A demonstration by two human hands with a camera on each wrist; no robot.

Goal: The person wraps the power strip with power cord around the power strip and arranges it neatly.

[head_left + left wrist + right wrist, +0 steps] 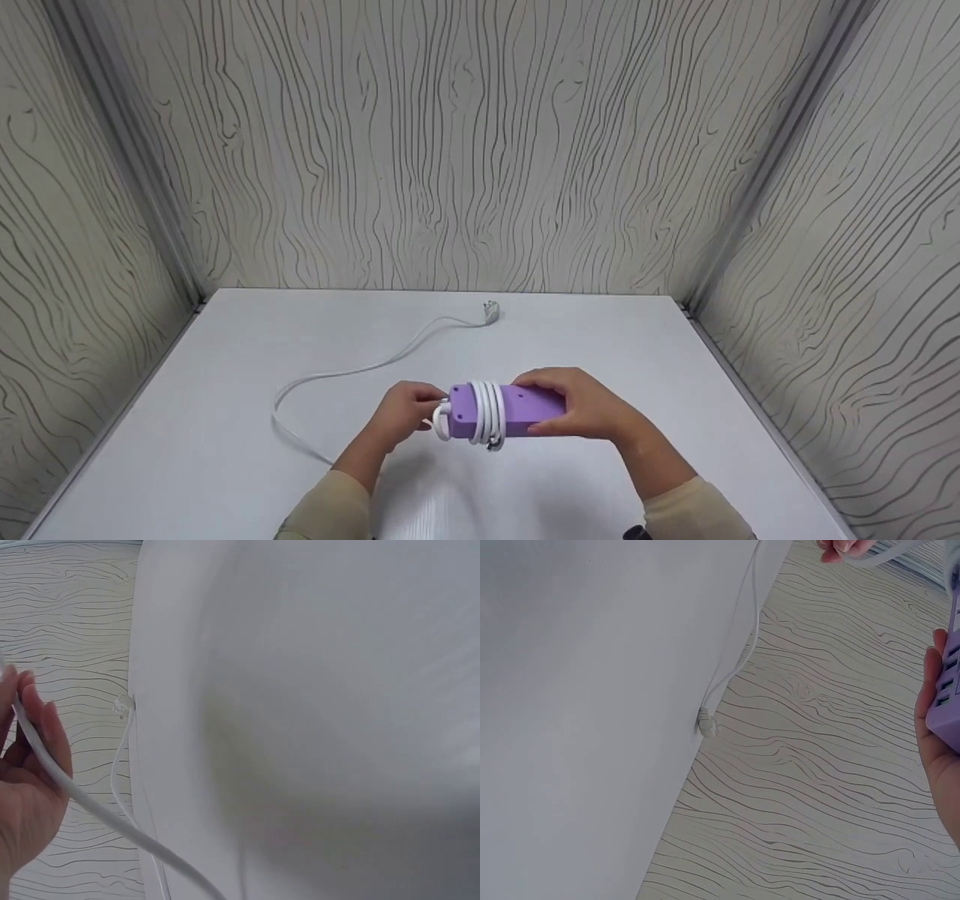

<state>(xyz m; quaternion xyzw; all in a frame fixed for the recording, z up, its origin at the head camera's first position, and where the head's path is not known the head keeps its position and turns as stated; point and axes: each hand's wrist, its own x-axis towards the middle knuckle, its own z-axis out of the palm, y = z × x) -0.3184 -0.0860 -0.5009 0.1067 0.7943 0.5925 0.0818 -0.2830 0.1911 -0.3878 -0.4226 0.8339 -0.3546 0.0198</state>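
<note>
My right hand (pixel 589 405) grips the right end of a purple power strip (pixel 459 411), thumb along the near edge and fingers over the far one. Several turns of its white cord (pixel 487 411) are wound round the strip's body. In the right wrist view, sockets or ports show along one face of the power strip (pixel 949 682). At the strip's left end, my left hand (pixel 405 412) pinches the cord. The left wrist view shows the cord (pixel 112 819) running down from the fingers of the left hand (pixel 34 787).
The loose cord (pixel 345 373) curves over the white table (pixel 600 337) to a plug (pixel 491 312) near the back edge. Wood-patterned panels (pixel 450 150) stand behind the table and on both sides.
</note>
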